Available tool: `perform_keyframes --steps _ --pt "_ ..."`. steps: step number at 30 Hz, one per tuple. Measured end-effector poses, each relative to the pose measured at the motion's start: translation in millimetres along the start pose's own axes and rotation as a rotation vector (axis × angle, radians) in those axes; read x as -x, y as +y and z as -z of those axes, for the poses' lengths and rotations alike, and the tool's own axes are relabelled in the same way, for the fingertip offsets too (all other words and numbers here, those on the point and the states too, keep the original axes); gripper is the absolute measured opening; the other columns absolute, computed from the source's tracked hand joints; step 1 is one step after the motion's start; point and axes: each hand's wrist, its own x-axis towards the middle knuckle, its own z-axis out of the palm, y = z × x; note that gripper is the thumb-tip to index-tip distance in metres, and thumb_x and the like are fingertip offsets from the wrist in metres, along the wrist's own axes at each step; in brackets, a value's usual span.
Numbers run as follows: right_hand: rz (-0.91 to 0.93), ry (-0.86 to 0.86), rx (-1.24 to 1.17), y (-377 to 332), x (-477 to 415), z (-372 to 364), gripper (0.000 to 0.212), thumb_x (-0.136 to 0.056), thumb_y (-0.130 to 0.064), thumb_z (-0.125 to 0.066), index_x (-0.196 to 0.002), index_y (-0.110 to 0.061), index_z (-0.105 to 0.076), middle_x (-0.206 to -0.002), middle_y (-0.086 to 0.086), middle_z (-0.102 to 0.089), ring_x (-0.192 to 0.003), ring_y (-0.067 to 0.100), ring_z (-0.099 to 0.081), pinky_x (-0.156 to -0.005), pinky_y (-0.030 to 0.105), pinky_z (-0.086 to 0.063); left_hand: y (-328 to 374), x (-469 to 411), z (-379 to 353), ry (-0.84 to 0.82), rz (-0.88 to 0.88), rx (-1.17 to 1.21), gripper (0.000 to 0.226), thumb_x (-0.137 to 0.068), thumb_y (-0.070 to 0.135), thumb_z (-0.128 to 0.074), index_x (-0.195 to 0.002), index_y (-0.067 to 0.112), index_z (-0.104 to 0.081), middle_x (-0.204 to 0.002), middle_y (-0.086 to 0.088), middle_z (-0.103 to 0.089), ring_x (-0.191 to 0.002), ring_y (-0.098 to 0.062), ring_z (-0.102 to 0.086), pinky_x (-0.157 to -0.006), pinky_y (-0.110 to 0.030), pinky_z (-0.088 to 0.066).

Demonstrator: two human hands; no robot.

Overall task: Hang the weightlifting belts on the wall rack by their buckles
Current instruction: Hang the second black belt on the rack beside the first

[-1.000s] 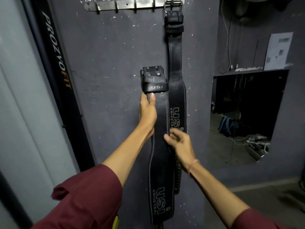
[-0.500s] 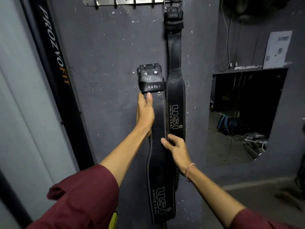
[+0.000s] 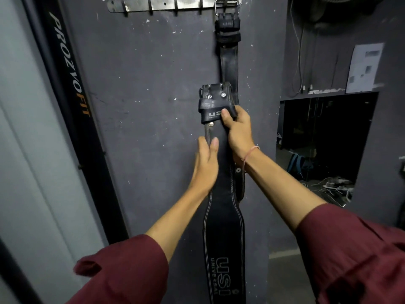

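Head view shows one weightlifting belt [image 3: 229,60] already up on the wall rack [image 3: 166,3], its metal buckle [image 3: 226,5] looped over the hook at the rack's right end and the strap dropping straight down the dark wall [image 3: 153,84]. That part of the job looks done. The second belt [image 3: 223,216] is not hung: it is held upright against the wall, partly in front of the hanging one, with its buckle end [image 3: 215,93] well below the rack. The right hand [image 3: 237,132] is clamped on this belt just under the buckle, thumb pressing on the loop that carries the printed logo. The left hand [image 3: 205,165] lies a little lower on the strap's left edge, thumb on the face of the leather; its fingers reach behind and are hidden, so it seems to be gripping, though how firmly I cannot tell. The rest of the strap hangs down past the bottom of the frame. Several hooks to the left of the occupied one stand bare. What is left, by my reading, is to lift the buckle up to a free hook and catch it there.
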Motion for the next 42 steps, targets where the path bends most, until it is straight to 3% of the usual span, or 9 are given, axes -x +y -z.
perform_keyframes --steps 3,11,17,22,25,28,30,34,42 --pt "-0.057 0.115 -0.045 -5 -11 6 0.007 -0.097 -0.008 -0.054 -0.100 -0.010 -0.060 -0.088 0.005 -0.065 -0.079 0.015 -0.061 -0.075 0.031 -0.054 -31 46 -5 -0.111 0.197 -0.133 0.065 -0.104 0.044 -0.034 -0.156 0.010 -0.017 -0.161 -0.009 -0.025 -0.150 -0.019 -0.020 -0.112 -0.018 -0.010" --pt "0.005 0.077 0.038 7 4 16 0.009 -0.096 -0.012 -0.055 -0.095 -0.018 -0.061 -0.094 0.005 -0.065 -0.087 0.016 -0.060 -0.081 0.034 -0.050 -34 53 -17 -0.122 0.250 -0.030 0.064 -0.105 0.044 -0.028 -0.157 0.013 -0.011 -0.163 0.002 -0.018 -0.152 -0.015 -0.009 -0.118 -0.027 -0.008" --pt "0.025 0.025 0.032 6 15 21 0.013 -0.096 -0.009 -0.055 -0.108 -0.007 -0.061 -0.101 0.007 -0.066 -0.093 0.016 -0.061 -0.089 0.036 -0.050 2 15 -18 0.056 0.015 0.175 0.027 -0.108 0.024 -0.033 -0.121 0.010 -0.051 -0.116 -0.006 -0.060 -0.100 0.003 -0.054 -0.093 -0.011 -0.039" --pt "-0.001 -0.011 0.018 15 32 27 0.017 -0.098 -0.002 -0.052 -0.114 -0.002 -0.059 -0.107 0.009 -0.067 -0.099 0.018 -0.063 -0.096 0.040 -0.050 21 -27 -5 0.051 0.042 0.334 0.023 -0.073 0.026 -0.052 -0.089 0.011 -0.058 -0.093 -0.014 -0.057 -0.090 -0.021 -0.052 -0.085 -0.042 -0.044" --pt "-0.015 -0.037 0.000 14 36 31 0.020 -0.098 0.001 -0.050 -0.118 0.003 -0.055 -0.107 0.009 -0.067 -0.099 0.017 -0.063 -0.094 0.035 -0.051 29 -30 1 0.007 0.100 0.472 0.045 -0.068 0.039 -0.056 -0.095 0.003 -0.062 -0.097 -0.019 -0.060 -0.091 -0.028 -0.055 -0.083 -0.043 -0.048" --pt "-0.041 -0.072 0.001 17 46 32 0.020 -0.098 0.002 -0.050 -0.118 0.000 -0.056 -0.104 0.004 -0.068 -0.096 0.012 -0.064 -0.089 0.025 -0.053 44 -41 -1 0.058 0.147 0.478 0.043 -0.095 0.042 -0.054 -0.104 0.003 -0.071 -0.091 -0.012 -0.073 -0.081 -0.018 -0.070 -0.074 -0.029 -0.057" --pt "-0.057 -0.087 0.001 20 51 32 0.020 -0.098 0.001 -0.051 -0.117 -0.003 -0.056 -0.105 0.004 -0.068 -0.097 0.011 -0.065 -0.086 0.023 -0.053 45 -49 -3 0.130 0.157 0.395 0.040 -0.102 0.036 -0.048 -0.096 0.003 -0.070 -0.080 -0.010 -0.071 -0.067 -0.015 -0.067 -0.061 -0.024 -0.054" --pt "-0.086 -0.129 0.013 27 63 39 0.024 -0.094 0.002 -0.058 -0.117 -0.004 -0.058 -0.109 0.007 -0.068 -0.101 0.015 -0.065 -0.091 0.031 -0.053 36 -53 -5 0.220 0.087 0.299 0.027 -0.103 0.027 -0.047 -0.081 0.013 -0.055 -0.080 -0.014 -0.056 -0.075 -0.022 -0.052 -0.069 -0.036 -0.044" --pt "-0.349 -0.279 0.245 62 112 54 0.059 -0.089 -0.003 -0.066 -0.144 -0.013 -0.044 -0.143 0.002 -0.055 -0.132 0.016 -0.052 -0.115 0.042 -0.039 16 -36 0 0.283 -0.003 0.232 0.030 -0.105 0.019 -0.040 -0.075 0.019 -0.041 -0.071 0.002 -0.042 -0.069 -0.013 -0.038 -0.062 -0.029 -0.034"
